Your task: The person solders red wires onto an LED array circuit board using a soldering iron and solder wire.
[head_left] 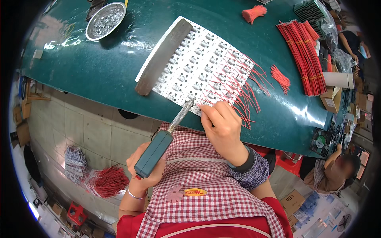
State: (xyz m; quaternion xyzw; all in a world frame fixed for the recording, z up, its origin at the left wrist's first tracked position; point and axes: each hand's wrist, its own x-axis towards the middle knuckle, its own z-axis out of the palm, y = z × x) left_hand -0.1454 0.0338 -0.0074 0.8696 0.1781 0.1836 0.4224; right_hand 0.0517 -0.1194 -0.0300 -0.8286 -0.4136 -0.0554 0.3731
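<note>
My left hand (147,166) grips the teal handle of a soldering iron (158,146); its metal tip touches the near edge of a white panel of small circuit boards (190,63). My right hand (223,125) pinches a thin red wire at that same near edge, right beside the tip. Several red wires (242,87) stick out from the panel's right side. A long grey metal bar (163,55) lies across the panel's left part.
The dark green table (99,67) carries a round metal dish (105,20) at the far left and bundles of red wires (303,55) at the far right. Another person (335,170) sits at the right. More wire bundles (107,181) lie on the floor.
</note>
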